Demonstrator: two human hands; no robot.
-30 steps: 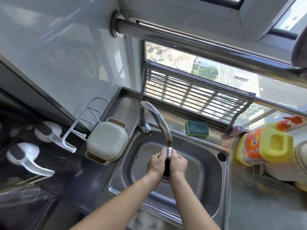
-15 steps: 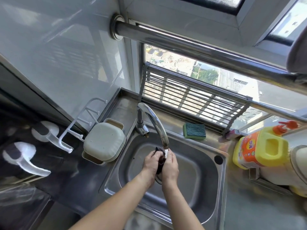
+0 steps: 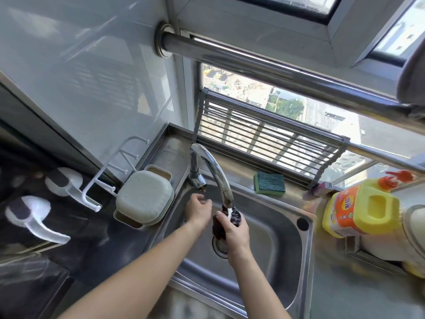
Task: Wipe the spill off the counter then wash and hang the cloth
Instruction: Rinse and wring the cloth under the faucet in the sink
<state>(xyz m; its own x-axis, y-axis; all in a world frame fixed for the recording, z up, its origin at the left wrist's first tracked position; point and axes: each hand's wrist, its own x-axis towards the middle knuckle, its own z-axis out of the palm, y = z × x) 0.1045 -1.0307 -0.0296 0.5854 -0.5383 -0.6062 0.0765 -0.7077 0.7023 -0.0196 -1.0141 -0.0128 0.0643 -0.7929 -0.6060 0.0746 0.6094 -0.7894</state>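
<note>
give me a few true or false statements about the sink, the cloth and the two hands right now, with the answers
1. The right hand grips the dark cloth under the faucet spout. True.
2. Both hands hold the cloth. False: the left hand is apart from it, nearer the faucet base, holding nothing.
3. Water runs from the spout onto the cloth. True.
4. The green sponge lies inside the sink basin. False: it sits on the ledge behind the sink, below the window rack.
5. The yellow detergent jug stands to the left of the sink. False: it stands to the right.
</note>
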